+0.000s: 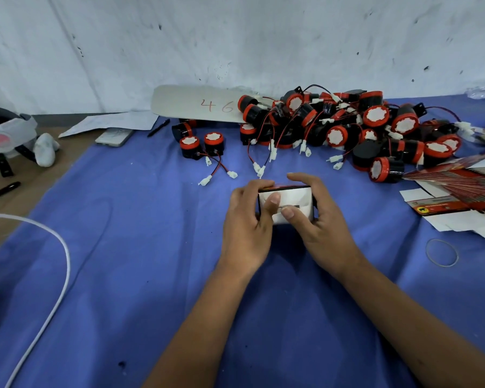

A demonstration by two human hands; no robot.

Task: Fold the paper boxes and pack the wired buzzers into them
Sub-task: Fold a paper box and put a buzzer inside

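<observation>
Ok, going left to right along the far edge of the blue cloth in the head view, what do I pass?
Silver phone → black pen → white card marked 46 in red → big heap of red-and-black wired buzzers → fanned stack of flat red paper boxes.

Blue cloth (140, 247) matt, lightly creased; buzzers (375, 116) glossy black and red plastic; paper box (294, 198) white matt card inside; flat boxes (459, 189) glossy red print; wall sheet (235, 37) white, scuffed.
</observation>
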